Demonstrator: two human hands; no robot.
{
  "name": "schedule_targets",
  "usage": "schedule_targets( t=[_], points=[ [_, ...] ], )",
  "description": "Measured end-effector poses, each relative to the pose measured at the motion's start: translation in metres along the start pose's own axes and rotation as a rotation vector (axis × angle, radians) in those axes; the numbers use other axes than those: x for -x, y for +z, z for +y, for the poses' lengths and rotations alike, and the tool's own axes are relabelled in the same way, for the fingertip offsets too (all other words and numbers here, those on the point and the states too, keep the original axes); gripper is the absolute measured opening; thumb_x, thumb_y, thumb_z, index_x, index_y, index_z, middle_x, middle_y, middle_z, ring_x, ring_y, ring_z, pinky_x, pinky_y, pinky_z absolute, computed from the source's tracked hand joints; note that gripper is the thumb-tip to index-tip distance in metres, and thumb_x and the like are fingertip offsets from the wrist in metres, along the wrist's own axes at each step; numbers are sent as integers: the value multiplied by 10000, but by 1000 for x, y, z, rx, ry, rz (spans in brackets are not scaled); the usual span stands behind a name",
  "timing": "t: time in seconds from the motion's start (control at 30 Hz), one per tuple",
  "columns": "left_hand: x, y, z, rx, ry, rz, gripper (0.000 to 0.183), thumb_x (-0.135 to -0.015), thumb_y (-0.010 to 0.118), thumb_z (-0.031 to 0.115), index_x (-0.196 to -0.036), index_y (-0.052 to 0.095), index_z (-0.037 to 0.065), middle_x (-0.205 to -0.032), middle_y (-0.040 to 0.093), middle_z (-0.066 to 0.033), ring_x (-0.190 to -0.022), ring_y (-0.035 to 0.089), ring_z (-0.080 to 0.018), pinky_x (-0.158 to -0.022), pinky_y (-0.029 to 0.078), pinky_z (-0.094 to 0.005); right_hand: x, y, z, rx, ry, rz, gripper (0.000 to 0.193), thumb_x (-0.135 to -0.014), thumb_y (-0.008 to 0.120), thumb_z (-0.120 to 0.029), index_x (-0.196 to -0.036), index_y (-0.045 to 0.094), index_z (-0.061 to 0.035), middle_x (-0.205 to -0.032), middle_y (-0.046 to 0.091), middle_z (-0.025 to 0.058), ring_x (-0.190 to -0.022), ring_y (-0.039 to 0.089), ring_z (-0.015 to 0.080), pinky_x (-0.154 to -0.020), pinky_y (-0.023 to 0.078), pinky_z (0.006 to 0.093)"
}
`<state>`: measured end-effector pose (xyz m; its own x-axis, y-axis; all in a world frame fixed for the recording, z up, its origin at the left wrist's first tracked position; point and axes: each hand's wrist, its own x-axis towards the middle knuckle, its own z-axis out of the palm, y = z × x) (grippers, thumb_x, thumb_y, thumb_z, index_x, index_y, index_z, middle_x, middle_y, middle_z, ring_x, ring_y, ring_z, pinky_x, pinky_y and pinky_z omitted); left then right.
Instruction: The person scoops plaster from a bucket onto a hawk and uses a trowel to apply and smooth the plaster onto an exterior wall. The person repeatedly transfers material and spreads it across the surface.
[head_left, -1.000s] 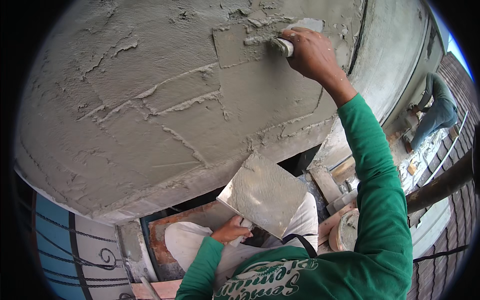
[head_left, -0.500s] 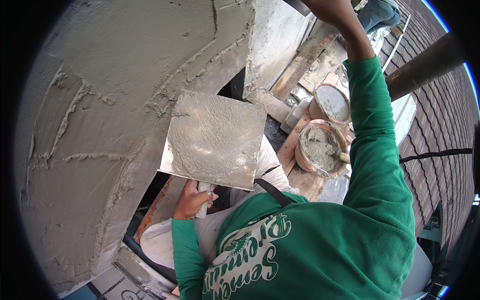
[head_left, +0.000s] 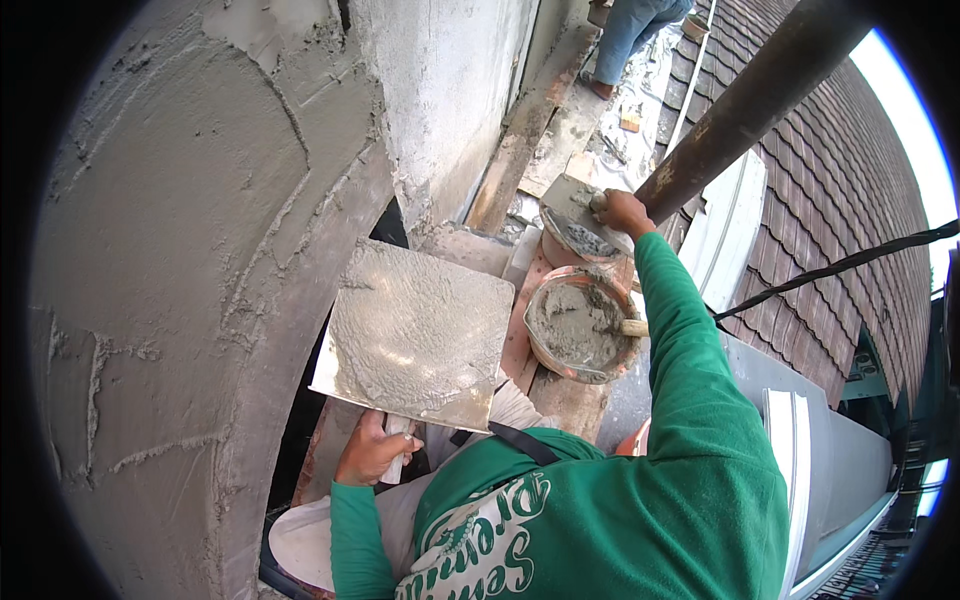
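My left hand [head_left: 368, 452] grips the pale handle under a square plasterer's hawk [head_left: 415, 330]. A thin, wet grey film of mortar coats the hawk's plate. Out to the right, my right hand [head_left: 627, 213] is wrapped round the handle of a plastering trowel [head_left: 568, 197]. Its flat blade has mortar smears and hangs over the far bucket [head_left: 556, 256], hiding part of its opening. The near bucket [head_left: 533, 347] holds thick grey mortar [head_left: 578, 325], with a pale wooden handle [head_left: 632, 328] sticking out over its right rim.
Freshly plastered wall [head_left: 180, 250] fills the left side, with a dark gap along its foot. A slanting metal pole [head_left: 745, 105] stands close beyond my right hand. A black cable [head_left: 840, 270] crosses roof tiles [head_left: 830, 200]. Farther along the planks [head_left: 525, 160] another person [head_left: 625, 40] stands.
My right hand has come down from the upper edge with the trowel, to the far bucket. The view has shifted to the right. My left hand still holds the hawk.
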<state>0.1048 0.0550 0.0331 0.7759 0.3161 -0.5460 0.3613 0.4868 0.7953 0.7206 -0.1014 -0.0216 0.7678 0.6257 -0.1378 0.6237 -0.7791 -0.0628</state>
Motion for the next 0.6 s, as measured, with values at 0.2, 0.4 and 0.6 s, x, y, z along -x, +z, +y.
schedule_targets(
  t=[0.2,0.4,0.6],
  points=[
    [3,-7,-6,36,33,83,579,-778,683,-79,-1320,513,29,-967,605,-71,-663,612,-151,-552,524,-290,6,11,-24,82,-76,345,320,-893,633,-193,-1170,681,-41,-1080,712,201,-1031,686,376,-864,554,496],
    [5,-16,-14,125,24,88,611,-793,703,-56,-1359,482,8,-949,611,-72,-667,622,-150,-560,535,-300,128,9,-30,190,-172,-361,347,-840,719,-341,-1082,757,-96,-1105,728,193,-1066,701,366,-887,565,486],
    [-5,-20,0,-18,-4,61,568,-774,674,-63,-1313,515,15,-945,605,-87,-641,607,-169,-552,519,-300,202,26,6,323,-252,-451,362,-776,751,-323,-1048,779,-86,-1048,751,180,-1028,723,359,-901,573,497]
  ],
)
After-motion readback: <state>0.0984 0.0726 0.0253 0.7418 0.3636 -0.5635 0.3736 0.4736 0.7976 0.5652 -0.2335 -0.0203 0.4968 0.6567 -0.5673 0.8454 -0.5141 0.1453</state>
